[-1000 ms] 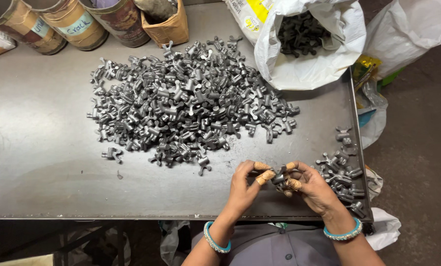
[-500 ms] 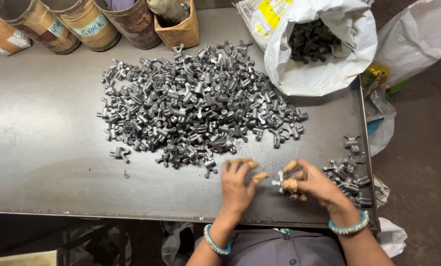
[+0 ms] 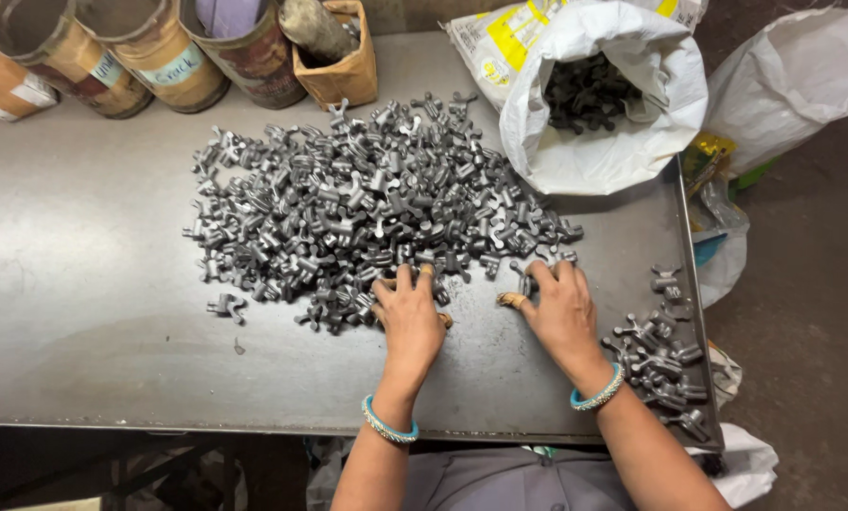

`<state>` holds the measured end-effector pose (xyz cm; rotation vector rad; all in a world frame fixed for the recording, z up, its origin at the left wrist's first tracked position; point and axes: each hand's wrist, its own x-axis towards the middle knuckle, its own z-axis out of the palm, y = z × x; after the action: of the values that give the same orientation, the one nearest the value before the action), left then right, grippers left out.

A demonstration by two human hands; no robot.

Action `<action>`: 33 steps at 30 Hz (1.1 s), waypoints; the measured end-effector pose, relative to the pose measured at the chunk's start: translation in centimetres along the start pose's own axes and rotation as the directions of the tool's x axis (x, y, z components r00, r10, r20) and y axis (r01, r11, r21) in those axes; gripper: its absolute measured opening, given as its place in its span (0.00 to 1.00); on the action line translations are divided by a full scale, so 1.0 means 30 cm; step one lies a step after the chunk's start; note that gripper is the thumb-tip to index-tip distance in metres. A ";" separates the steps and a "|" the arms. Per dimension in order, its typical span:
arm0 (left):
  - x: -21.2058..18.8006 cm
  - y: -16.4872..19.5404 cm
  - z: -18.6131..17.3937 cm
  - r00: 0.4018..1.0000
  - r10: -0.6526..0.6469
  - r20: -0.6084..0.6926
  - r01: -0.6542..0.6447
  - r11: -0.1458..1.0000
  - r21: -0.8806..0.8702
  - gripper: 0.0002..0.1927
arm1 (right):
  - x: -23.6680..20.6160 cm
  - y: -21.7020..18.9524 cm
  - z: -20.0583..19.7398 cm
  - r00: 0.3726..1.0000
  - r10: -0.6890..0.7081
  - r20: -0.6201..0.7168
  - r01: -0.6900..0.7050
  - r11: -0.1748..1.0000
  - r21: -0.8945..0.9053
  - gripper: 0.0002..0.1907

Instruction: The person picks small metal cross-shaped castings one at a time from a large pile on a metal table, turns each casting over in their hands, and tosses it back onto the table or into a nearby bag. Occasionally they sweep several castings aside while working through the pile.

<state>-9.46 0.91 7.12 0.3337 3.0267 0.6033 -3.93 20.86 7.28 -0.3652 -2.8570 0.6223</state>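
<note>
A broad pile of small grey metal cross-shaped parts (image 3: pixel 367 208) covers the middle of the dark metal table (image 3: pixel 93 312). My left hand (image 3: pixel 410 322) lies flat at the pile's near edge, fingers spread on the parts, gripping nothing. My right hand (image 3: pixel 558 312) is at the pile's near right corner. Its taped thumb and forefinger pinch one metal part (image 3: pixel 526 281). Each wrist has a teal bangle.
A smaller heap of the same parts (image 3: pixel 665 364) lies by the table's right edge. An open white sack (image 3: pixel 613 151) of dark parts stands at the back right. Round tins (image 3: pixel 159 57) and a cardboard box (image 3: pixel 339 66) line the back. More bags (image 3: pixel 793 76) sit beyond the table.
Both hands have left the table's front right, where they were together on a part, and have reached forward to the big pile's near edge.
</note>
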 end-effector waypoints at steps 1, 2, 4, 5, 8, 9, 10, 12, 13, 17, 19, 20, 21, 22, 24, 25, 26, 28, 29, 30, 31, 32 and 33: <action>-0.002 -0.001 0.006 1.000 0.004 -0.001 -0.004 1.000 -0.011 0.32 | -0.020 0.009 0.007 1.000 -0.012 -0.008 0.012 1.000 0.000 0.23; 0.001 -0.002 0.011 1.000 0.014 -0.006 -0.014 1.000 -0.022 0.32 | -0.039 0.021 0.012 0.999 -0.032 -0.014 0.032 0.999 0.038 0.20; -0.002 -0.002 0.015 1.000 0.009 0.024 -0.008 0.999 -0.051 0.30 | -0.066 0.056 0.007 0.997 -0.071 -0.036 0.075 0.991 0.108 0.14; -0.009 -0.001 0.017 0.999 0.003 0.039 0.000 0.998 -0.067 0.29 | -0.079 0.082 -0.007 0.999 -0.034 0.009 0.032 0.987 0.159 0.14; -0.037 0.015 0.029 0.993 0.003 0.122 -0.004 1.000 0.008 0.19 | -0.101 0.167 -0.077 0.983 0.105 0.151 -0.145 0.948 0.285 0.16; -0.049 0.028 0.038 0.995 0.033 0.095 -0.032 0.999 -0.010 0.20 | -0.111 0.202 -0.109 0.962 0.179 0.208 -0.238 0.922 0.307 0.17; -0.065 0.040 0.046 0.996 0.061 0.071 -0.060 0.998 -0.025 0.21 | -0.122 0.233 -0.137 0.930 0.250 0.268 -0.332 0.885 0.325 0.19; -0.097 0.079 0.068 0.992 0.102 0.080 -0.098 0.994 -0.055 0.22 | -0.154 0.307 -0.195 0.942 0.277 0.188 -0.331 0.854 0.400 0.18; -0.113 0.107 0.081 0.987 0.116 0.111 -0.108 0.992 -0.071 0.22 | -0.178 0.352 -0.228 0.943 0.301 0.145 -0.334 0.836 0.436 0.18; -0.167 0.241 0.121 0.963 0.216 0.160 -0.200 0.974 -0.111 0.24 | -0.267 0.563 -0.370 0.872 0.485 -0.062 -0.421 0.810 0.408 0.17; -0.178 0.290 0.129 0.943 0.266 0.202 -0.241 0.960 -0.140 0.27 | -0.325 0.682 -0.448 0.801 0.589 -0.110 -0.527 0.779 0.339 0.16; -0.184 0.313 0.138 0.928 0.294 0.228 -0.263 0.952 -0.157 0.29 | -0.360 0.746 -0.477 0.785 0.605 -0.135 -0.561 0.786 0.259 0.16; -0.184 0.333 0.148 0.929 0.325 0.177 -0.296 0.940 -0.168 0.28 | -0.398 0.811 -0.507 0.767 0.622 -0.159 -0.599 0.782 0.174 0.16; -0.190 0.342 0.153 0.927 0.349 0.135 -0.324 0.929 -0.178 0.28 | -0.454 0.868 -0.532 0.747 0.642 -0.173 -0.638 0.765 0.085 0.16; -0.192 0.347 0.164 0.936 0.339 0.099 -0.319 0.932 -0.174 0.28 | -0.545 0.969 -0.545 0.600 0.783 -0.164 -0.796 0.605 -0.017 0.17; -0.188 0.339 0.167 0.948 0.304 0.097 -0.286 0.945 -0.159 0.28 | -0.571 1.020 -0.545 0.524 0.835 -0.171 -0.851 0.521 -0.063 0.18; -0.190 0.326 0.165 0.953 0.296 0.057 -0.287 0.949 -0.127 0.29 | -0.609 1.061 -0.551 0.468 0.867 -0.169 -0.883 0.463 -0.073 0.19; -0.184 0.285 0.155 0.960 0.278 -0.023 -0.278 0.961 -0.002 0.33 | -0.677 1.117 -0.549 0.364 0.918 -0.161 -0.931 0.354 -0.088 0.21; -0.183 0.259 0.146 0.961 0.271 -0.056 -0.266 0.960 0.091 0.37 | -0.702 1.136 -0.539 0.319 0.928 -0.191 -0.948 0.313 -0.063 0.20; -0.185 0.231 0.136 0.974 0.219 -0.058 -0.208 0.967 0.147 0.39 | -0.726 1.149 -0.530 0.273 0.937 -0.219 -0.962 0.271 -0.037 0.20; -0.188 0.203 0.126 0.984 0.166 -0.064 -0.150 0.967 0.206 0.41 | -0.753 1.163 -0.522 0.226 0.943 -0.244 -0.973 0.230 -0.009 0.19; -0.185 0.180 0.120 0.995 0.089 -0.041 -0.077 0.969 0.233 0.45 | -0.776 1.169 -0.523 0.182 0.952 -0.245 -0.982 0.190 0.006 0.20; -0.180 0.158 0.117 1.000 0.010 -0.026 -0.003 0.965 0.262 0.48 | -0.786 1.178 -0.520 0.143 0.958 -0.247 -0.988 0.154 0.025 0.20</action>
<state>-2.96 5.34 5.67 0.3465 3.1353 0.2069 29.20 51.38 2.81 -2.3011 -2.0123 0.4304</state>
